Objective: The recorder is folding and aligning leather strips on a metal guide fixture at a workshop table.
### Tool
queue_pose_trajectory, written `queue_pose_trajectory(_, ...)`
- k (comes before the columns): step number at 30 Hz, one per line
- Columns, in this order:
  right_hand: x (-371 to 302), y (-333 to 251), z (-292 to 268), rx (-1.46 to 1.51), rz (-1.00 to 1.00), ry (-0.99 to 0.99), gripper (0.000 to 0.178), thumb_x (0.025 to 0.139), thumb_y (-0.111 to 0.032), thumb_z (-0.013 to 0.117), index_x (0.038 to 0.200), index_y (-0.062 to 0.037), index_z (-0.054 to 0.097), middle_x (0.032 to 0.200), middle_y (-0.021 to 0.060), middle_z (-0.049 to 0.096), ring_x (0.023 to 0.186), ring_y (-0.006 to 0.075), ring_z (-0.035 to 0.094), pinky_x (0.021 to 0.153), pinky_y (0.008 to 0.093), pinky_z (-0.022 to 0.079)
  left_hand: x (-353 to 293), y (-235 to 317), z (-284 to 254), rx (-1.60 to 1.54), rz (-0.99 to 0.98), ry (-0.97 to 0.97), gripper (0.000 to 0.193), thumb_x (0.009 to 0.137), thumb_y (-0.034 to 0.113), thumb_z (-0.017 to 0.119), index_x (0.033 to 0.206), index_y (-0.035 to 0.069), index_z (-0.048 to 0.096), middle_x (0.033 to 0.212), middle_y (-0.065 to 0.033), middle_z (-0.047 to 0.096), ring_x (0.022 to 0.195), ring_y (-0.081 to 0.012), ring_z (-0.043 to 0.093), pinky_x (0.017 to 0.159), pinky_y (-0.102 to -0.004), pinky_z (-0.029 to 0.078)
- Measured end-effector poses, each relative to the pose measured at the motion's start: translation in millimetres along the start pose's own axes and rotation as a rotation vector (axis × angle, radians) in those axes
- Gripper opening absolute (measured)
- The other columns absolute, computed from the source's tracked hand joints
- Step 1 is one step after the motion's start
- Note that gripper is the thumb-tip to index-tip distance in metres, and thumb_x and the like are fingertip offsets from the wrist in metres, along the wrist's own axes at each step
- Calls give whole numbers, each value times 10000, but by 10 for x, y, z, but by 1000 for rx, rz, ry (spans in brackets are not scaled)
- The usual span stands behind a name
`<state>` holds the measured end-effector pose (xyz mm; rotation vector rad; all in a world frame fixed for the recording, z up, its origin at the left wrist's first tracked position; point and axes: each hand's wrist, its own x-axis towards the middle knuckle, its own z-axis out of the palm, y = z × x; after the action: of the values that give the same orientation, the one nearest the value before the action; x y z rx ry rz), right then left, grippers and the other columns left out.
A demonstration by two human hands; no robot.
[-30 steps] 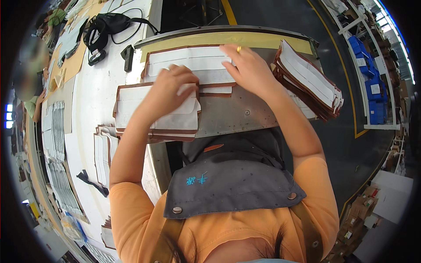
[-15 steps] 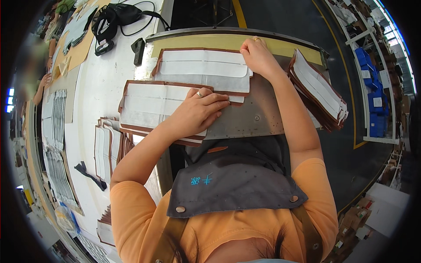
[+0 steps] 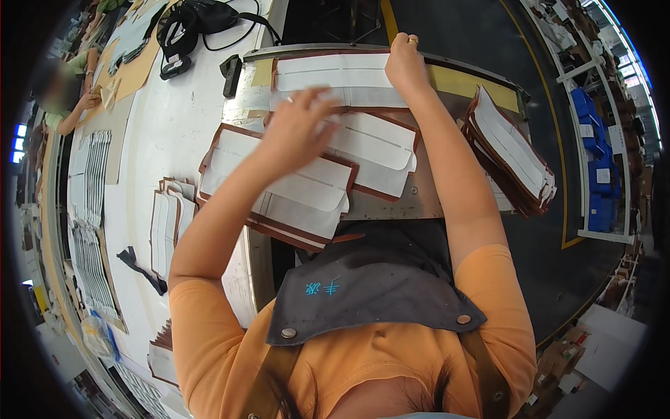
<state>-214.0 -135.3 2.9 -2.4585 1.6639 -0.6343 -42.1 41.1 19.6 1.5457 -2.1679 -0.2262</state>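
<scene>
At the far edge of the metal worktable (image 3: 427, 204), a white panel with brown edging (image 3: 314, 75) lies along a yellow strip. My right hand (image 3: 407, 68) is closed at its right end, gripping the panel's corner; the fingertips are partly hidden. Blurred by motion, my left hand (image 3: 296, 133) is over the panels with its fingers spread, holding nothing. Below it a second white panel (image 3: 373, 140) lies at a slant. A small pile of similar panels (image 3: 303, 199) overlaps that one and juts past the table's near edge.
A thick bundle of brown-edged panels (image 3: 509, 150) leans at the table's right end. On the white table to the left are more panels (image 3: 165, 223), a dark strap (image 3: 139, 269) and a black bag (image 3: 202, 21). A co-worker (image 3: 66, 94) works at far left; blue bins (image 3: 600, 174) fill a rack at right.
My right hand and the far panel have moved away from me to the table's far edge. My left hand has lifted off the near pile and moved farther away. The nearer panels now lie slanted.
</scene>
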Motion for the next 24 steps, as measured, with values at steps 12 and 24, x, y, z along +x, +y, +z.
queue_pose_trajectory(12, -388, 78, -259, -94, -405, 91, 182, 842, -107, 541, 996, -10, 546, 1153, 165, 548, 1006, 302, 563, 825, 429, 462, 222, -647, 131, 518, -263, 29, 446, 945, 326, 395, 1297, 54, 433, 1352, -199, 418, 1265, -325, 380, 1034, -439, 284)
queue_pose_trajectory(24, -546, 237, -106, -92, -398, -32, 386, 904, -249, 502, 1210, -14, 517, 1293, 144, 499, 1228, 278, 444, 991, 370, 392, 294, -638, 136, 450, -267, 10, 429, 959, 359, 366, 1337, 163, 413, 1396, -188, 363, 1302, -323, 337, 1050, -435, 284)
